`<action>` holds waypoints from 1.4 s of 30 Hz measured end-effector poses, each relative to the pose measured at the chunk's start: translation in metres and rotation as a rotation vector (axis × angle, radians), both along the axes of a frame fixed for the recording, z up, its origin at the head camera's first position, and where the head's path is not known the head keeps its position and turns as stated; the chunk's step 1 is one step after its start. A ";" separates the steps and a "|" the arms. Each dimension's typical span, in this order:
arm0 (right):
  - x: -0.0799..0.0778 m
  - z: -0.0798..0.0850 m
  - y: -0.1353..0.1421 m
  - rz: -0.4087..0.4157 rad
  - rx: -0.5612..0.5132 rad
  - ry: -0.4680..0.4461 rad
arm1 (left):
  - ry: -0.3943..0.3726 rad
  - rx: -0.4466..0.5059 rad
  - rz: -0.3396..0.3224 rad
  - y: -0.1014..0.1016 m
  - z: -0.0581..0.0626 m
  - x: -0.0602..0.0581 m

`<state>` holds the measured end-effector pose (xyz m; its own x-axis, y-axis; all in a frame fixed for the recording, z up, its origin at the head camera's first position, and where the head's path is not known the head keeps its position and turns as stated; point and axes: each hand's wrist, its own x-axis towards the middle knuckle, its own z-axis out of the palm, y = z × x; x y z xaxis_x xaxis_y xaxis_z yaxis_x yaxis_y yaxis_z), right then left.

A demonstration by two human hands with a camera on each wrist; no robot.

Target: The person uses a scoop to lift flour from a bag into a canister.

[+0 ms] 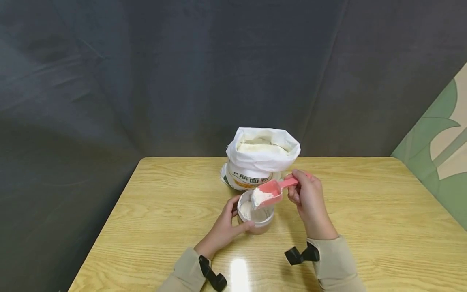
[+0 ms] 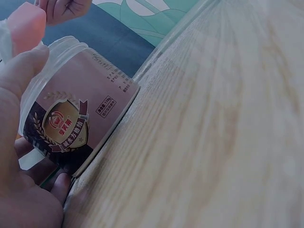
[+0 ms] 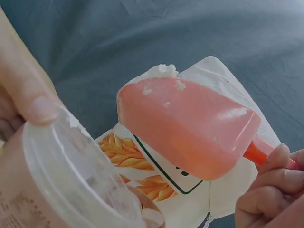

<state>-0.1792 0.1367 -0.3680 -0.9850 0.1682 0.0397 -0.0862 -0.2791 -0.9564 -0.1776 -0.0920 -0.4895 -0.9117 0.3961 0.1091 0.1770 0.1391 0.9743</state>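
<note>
My right hand [image 1: 308, 194] grips the handle of a pink scoop [image 1: 276, 190] heaped with white flour [image 1: 260, 197]. The scoop is over the mouth of a round plastic tub [image 1: 260, 229], and some flour clings to its underside in the right wrist view. Around the tub's left side curls my left hand [image 1: 228, 225], thumb at the near rim. The tub [image 2: 85, 99] has a pinkish label with a shield emblem and stands on the table; white powder shows inside it. Just behind stands an open white flour sack [image 1: 255, 162], its top folded down and flour visible within.
The wooden table [image 1: 164, 219] reaches back to a dark cloth [image 1: 219, 81] hanging behind it. At the far right is a wall panel [image 1: 434, 134] with green leaf shapes. The sack stands near the table's back edge.
</note>
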 end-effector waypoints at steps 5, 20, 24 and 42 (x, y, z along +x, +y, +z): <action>0.000 0.001 -0.002 -0.071 0.057 -0.022 | 0.001 0.003 -0.006 -0.001 0.000 0.000; -0.001 0.000 -0.011 -0.152 0.288 -0.039 | 0.008 0.010 -0.021 0.000 0.000 -0.001; 0.000 -0.001 -0.013 -0.136 0.342 -0.027 | 0.002 0.009 -0.019 0.000 0.000 -0.001; 0.000 -0.006 -0.016 -0.081 0.449 0.036 | -0.006 0.004 -0.006 0.000 0.001 0.000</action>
